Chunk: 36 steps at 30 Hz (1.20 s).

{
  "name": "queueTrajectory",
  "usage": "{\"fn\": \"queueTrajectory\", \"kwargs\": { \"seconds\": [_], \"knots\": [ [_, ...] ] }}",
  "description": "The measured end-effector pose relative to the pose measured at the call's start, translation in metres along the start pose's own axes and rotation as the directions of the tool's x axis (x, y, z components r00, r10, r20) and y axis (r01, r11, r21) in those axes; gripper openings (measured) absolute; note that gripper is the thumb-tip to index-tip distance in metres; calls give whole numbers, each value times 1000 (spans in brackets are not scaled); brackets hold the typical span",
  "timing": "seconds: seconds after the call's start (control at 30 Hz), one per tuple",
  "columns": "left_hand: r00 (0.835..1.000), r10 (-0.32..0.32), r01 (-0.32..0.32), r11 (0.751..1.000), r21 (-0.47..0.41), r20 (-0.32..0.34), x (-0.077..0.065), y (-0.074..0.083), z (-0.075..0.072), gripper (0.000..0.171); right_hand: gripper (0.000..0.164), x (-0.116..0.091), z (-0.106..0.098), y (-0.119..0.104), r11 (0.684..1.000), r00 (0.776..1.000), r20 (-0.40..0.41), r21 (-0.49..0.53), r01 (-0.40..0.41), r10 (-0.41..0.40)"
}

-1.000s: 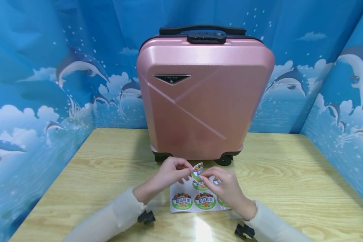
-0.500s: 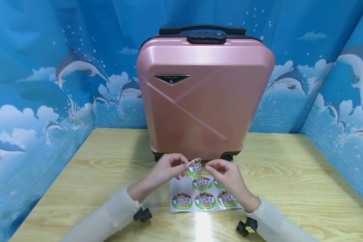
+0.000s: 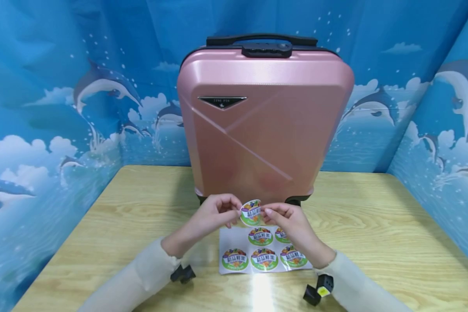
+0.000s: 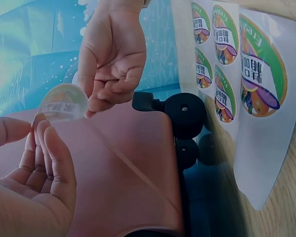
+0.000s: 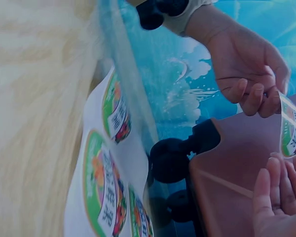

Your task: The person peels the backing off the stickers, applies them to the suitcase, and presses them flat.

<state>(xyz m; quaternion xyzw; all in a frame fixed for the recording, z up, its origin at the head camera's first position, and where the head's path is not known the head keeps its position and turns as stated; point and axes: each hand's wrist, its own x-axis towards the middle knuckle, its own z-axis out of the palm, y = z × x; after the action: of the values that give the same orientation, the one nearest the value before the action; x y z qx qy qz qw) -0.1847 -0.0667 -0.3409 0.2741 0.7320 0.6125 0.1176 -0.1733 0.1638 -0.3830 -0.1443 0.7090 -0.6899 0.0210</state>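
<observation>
My left hand [image 3: 218,212] pinches the left edge of a round fruit-label sticker [image 3: 251,212], white and green with printed fruit. At its right edge, the fingertips and thumb of my right hand [image 3: 292,225] pinch it too. The sticker stands upright above the sheet, in front of the suitcase's lower part. In the left wrist view its pale, see-through back [image 4: 64,102] shows between both hands. Below lies a white sticker sheet [image 3: 232,237] with several matching labels and a bare spot at its upper left; my right hand covers part of its right side.
A pink hard-shell suitcase [image 3: 257,138] with black handle and wheels stands upright on the wooden table [image 3: 140,208], right behind the hands. A blue dolphin-print curtain [image 3: 148,65] closes off the back and sides. Black wrist devices [image 3: 183,274] hang under the sleeves.
The sticker has risen from low over the sheet, held by the left hand. My right hand let go of its edge half a second ago and now grips the right edge again.
</observation>
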Motion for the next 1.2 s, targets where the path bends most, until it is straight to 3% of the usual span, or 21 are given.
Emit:
{"fn": "queueTrajectory", "kwargs": {
  "seconds": [0.13, 0.33, 0.5, 0.73, 0.87, 1.0, 1.2],
  "knots": [
    [1000, -4, 4, 1000, 2, -3, 0, 1, -2, 12, 13, -1, 0, -2, 993, 1000, 17, 116, -19, 17],
    [1000, 1, -1, 1000, -3, -9, 2, 2, -4, 11, 22, -1, 0, -8, 961, 997, 60, 269, -68, 54],
    [999, 1, -1, 1000, 6, -35, 3, 4, -7, 12, 26, 0, 0, -12, 941, 997, 77, 337, -26, 0],
    [997, 4, -1, 999, 42, -72, 3, 7, -11, 11, 28, 4, 0, -19, 959, 996, 66, 282, 33, -54],
    [992, 11, -1, 997, 76, -126, 5, 11, -14, 10, 27, 9, 1, -25, 975, 997, 14, 208, 77, -82],
    [981, 11, 12, 993, 118, -194, 7, 14, -17, 9, 19, 13, 5, -31, 988, 993, -53, 101, 113, -108],
    [959, 16, 37, 982, 183, -282, 8, 19, -20, 9, 5, 15, 10, -40, 984, 977, -118, -11, 175, -176]
  ]
}}
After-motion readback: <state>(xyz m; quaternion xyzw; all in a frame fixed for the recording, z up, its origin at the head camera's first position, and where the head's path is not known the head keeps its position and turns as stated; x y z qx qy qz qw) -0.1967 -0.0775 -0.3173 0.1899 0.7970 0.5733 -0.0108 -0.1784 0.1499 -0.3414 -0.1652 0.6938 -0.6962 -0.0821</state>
